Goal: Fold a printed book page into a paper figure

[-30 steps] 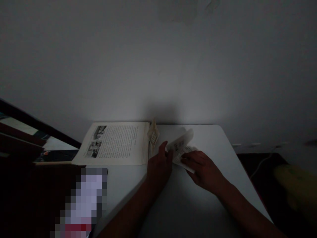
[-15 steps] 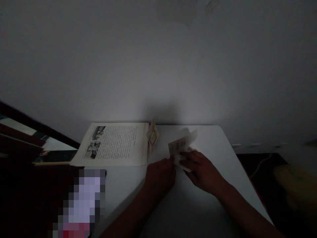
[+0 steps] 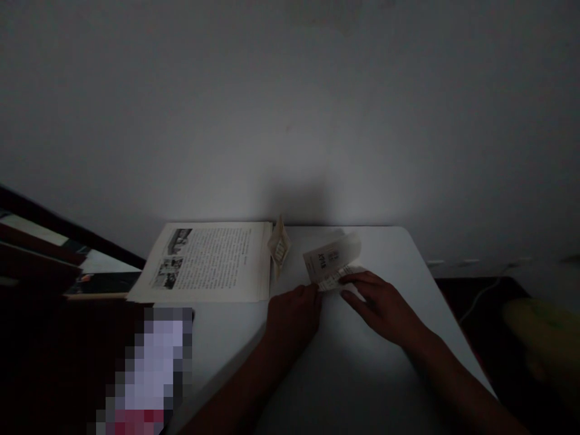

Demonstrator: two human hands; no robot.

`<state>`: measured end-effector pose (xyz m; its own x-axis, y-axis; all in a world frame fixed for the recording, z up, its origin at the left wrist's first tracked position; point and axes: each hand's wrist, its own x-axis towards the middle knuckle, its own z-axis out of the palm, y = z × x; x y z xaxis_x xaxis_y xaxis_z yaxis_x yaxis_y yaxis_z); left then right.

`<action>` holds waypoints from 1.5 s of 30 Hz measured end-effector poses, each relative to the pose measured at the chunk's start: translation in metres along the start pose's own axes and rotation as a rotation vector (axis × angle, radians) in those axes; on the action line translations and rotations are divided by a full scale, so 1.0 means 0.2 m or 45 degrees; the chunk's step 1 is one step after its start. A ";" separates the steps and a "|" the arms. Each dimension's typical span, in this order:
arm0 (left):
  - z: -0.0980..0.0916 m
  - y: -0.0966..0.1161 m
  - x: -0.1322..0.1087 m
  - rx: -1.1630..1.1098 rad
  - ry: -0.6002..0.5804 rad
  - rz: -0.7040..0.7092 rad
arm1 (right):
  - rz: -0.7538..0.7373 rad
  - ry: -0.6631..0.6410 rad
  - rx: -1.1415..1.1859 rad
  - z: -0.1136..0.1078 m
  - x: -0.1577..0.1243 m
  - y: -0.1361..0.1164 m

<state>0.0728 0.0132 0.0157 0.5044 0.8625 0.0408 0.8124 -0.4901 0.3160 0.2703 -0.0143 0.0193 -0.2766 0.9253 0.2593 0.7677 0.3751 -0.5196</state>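
A partly folded sheet of printed paper [image 3: 327, 261] lies between my hands on the white table [image 3: 362, 374]. My left hand [image 3: 293, 314] is closed, its fingertips pinching the paper's near left corner. At the near right edge, my right hand [image 3: 378, 302] has thumb and fingers apart, the fingertips touching the paper. The paper's far right part curls up off the table. Just beyond my left hand stands a small folded paper boat [image 3: 280, 244], printed and pointed at the top.
A stack of printed pages [image 3: 212, 257] with text and pictures lies at the table's back left. A phone [image 3: 149, 368] with a blurred-out screen rests at the front left edge. Behind the table rises a grey wall [image 3: 290, 109]. A white cable [image 3: 480, 299] hangs at right.
The paper has been opened out somewhat, its printed face now showing flatter. My right hand has drawn back to the right with its fingers parted. My left hand stays nearly in place.
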 end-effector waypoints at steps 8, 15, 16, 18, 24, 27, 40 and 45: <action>0.03 0.00 0.01 0.029 0.023 -0.060 | 0.269 0.037 -0.110 0.00 0.01 0.00; 0.01 0.01 0.00 0.012 0.049 -0.112 | 0.342 0.024 -0.365 0.02 0.03 -0.01; 0.01 0.01 0.00 -0.007 0.082 -0.096 | 0.357 0.020 -0.393 0.03 0.04 -0.01; 0.01 0.03 -0.01 -0.051 0.163 -0.023 | 0.386 0.009 -0.441 0.04 0.04 -0.01; 0.07 0.14 -0.04 -0.097 0.273 0.316 | 0.457 0.005 -0.542 0.06 0.06 -0.02; 0.12 0.18 -0.04 -0.034 0.284 0.323 | 0.493 -0.016 -0.568 0.06 0.06 -0.03; 0.16 0.19 -0.05 0.018 0.248 0.222 | 0.550 -0.050 -0.622 0.05 0.09 -0.04; 0.16 0.18 -0.05 0.020 0.221 0.198 | 0.558 -0.050 -0.652 0.06 0.09 -0.04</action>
<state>0.1071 -0.0172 -0.0038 0.5674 0.7844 0.2506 0.7339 -0.6197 0.2782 0.2531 -0.0006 0.0180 0.1098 0.9909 0.0776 0.9881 -0.1004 -0.1164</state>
